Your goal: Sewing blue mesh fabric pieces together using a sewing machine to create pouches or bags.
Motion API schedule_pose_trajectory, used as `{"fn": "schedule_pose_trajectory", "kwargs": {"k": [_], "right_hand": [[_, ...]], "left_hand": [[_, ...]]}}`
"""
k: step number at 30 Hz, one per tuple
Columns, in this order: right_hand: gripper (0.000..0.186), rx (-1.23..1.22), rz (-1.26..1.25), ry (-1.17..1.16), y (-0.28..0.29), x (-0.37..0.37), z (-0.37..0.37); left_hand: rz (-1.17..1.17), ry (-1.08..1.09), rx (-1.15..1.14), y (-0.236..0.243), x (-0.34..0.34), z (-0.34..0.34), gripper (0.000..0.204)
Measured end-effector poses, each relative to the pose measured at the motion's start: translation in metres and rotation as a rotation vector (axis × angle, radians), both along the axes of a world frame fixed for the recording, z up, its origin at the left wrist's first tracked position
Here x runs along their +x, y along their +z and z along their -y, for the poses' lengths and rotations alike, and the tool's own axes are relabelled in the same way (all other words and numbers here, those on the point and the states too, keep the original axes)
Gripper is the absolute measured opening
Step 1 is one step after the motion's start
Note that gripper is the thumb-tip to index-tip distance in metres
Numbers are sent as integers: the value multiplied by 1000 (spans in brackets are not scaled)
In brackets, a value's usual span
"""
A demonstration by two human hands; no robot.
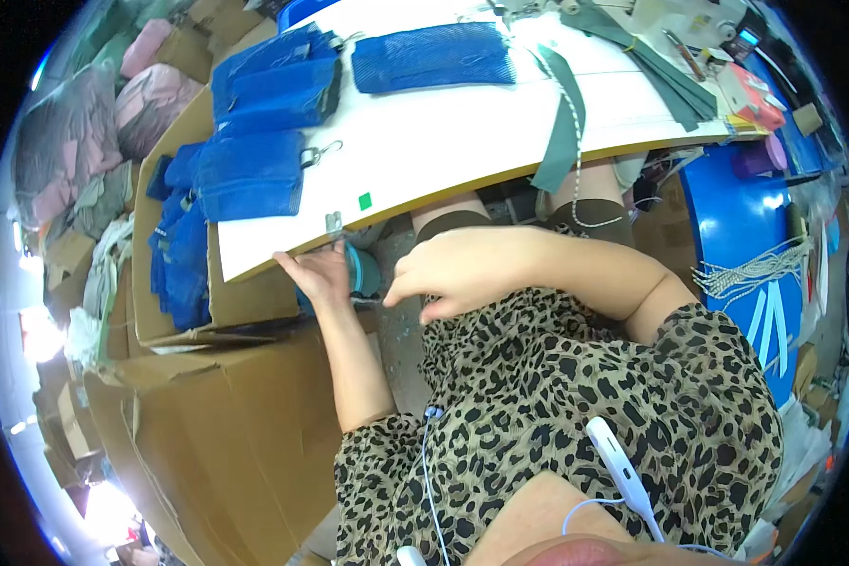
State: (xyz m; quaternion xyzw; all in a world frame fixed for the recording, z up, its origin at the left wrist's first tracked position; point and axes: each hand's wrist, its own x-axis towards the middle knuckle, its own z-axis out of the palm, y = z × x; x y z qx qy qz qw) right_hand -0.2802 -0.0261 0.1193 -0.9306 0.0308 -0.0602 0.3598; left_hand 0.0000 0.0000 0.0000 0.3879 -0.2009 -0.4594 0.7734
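Observation:
My left hand [319, 275] is palm up at the white table's front edge [283, 252], fingers apart and thumb out, seemingly touching the edge below a small metal fitting [332, 222]. My right hand [457, 274] hovers over my lap, fingers loosely bent and apart, holding nothing visible. Blue mesh pieces [253, 174] with metal hooks lie on the table's left, and another [432, 58] lies flat farther back. A dark green strip [563, 123] and a speckled cord [575, 160] hang over the front edge. A teal bucket [366, 274] is under the table behind my left hand.
An open carton [146, 264] of blue mesh and a large cardboard box [217, 443] stand at left, near bagged bundles [66, 141]. Green strips [670, 85] and a sewing machine [689, 19] are at back right. A blue side surface [722, 217] carries cords and pale strips.

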Motion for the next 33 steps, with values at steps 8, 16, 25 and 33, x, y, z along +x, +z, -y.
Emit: {"fn": "schedule_pose_trajectory", "kwargs": {"k": [8,16,25,33], "right_hand": [[31,197,417,-730,-13,-178,74],[34,-127,364,-1091,-39,-242,144],[40,-873,98,-658,-33,-201,201],[27,-730,146,-463,-42,-198,213]], "left_hand": [[362,559,318,-9,-33,-7,82],[1141,401,-337,90,-121,34,51],[2034,-325,-530,141,-206,153,41],[2141,-602,-419,118,-228,186,44]]}}
